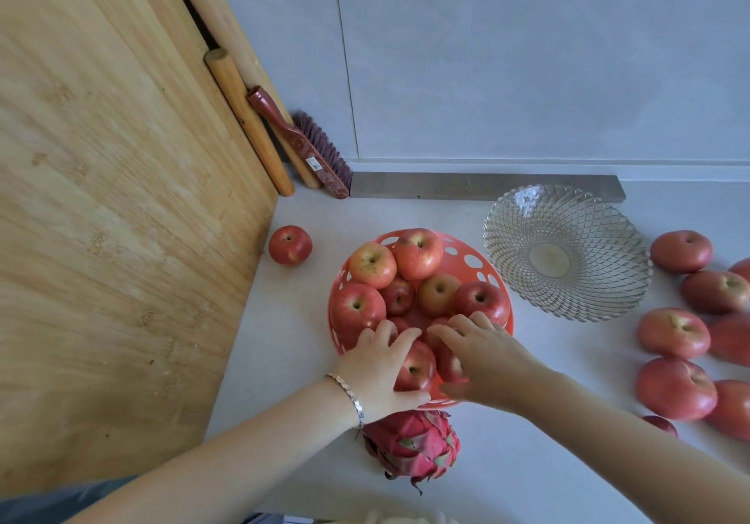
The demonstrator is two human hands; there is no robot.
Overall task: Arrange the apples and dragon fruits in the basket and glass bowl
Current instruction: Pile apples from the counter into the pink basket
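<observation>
An orange perforated basket [473, 262] sits mid-counter, filled with several red apples. My left hand [375, 369] wraps around an apple [414, 367] at the basket's near rim. My right hand [481, 355] lies over a neighbouring apple [448, 365] beside it, fingers spread on it. A pink dragon fruit [412, 444] lies on the counter just in front of the basket. The clear patterned glass bowl [566, 253] stands to the right, holding nothing. One apple [290, 244] rests alone left of the basket.
Several more apples [673, 333] lie loose at the right edge of the counter. A large wooden board [105, 215] leans on the left, with rolling pins [247, 118] and a red brush [312, 150] against the wall behind.
</observation>
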